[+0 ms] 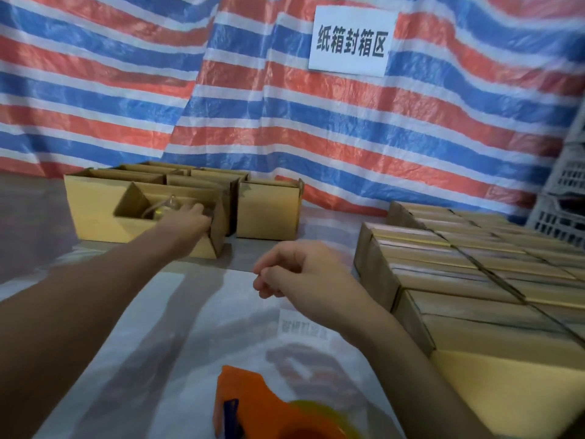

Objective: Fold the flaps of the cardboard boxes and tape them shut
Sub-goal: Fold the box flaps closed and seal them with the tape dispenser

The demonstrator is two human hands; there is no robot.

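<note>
**A:** Where was the box (pixel 204 248)?

**B:** At eleven o'clock on the table (pixel 221 312), just in front of a cluster of open boxes (pixel 126 175). One flap (pixel 134 201) stood up at its left end. The left hand (pixel 190 217) was on it, fingers hooked over the near rim.

**A:** And the right hand (pixel 297 270)?

**B:** It hovered near the centre with its fingers loosely curled round nothing. The tape gun (pixel 250 403) lay at six o'clock, well apart from both hands.

**A:** How did you expect the box to handle?

**B:** Light, I judged. It was thin corrugated card, stiff in the walls and weak at the flap creases. A clear thing (pixel 169 205) sat inside, too blurred to name. If it was glass, the box wanted sliding, not tossing.

**A:** Where would you take hold?

**B:** On a wall close to a corner, where the rim looked stiffest. A flap would only bend. For folding, flat palms on the flaps would do.

**A:** And at three o'clock?

**B:** Sealed boxes (pixel 474 280), packed tight in rows.
</note>
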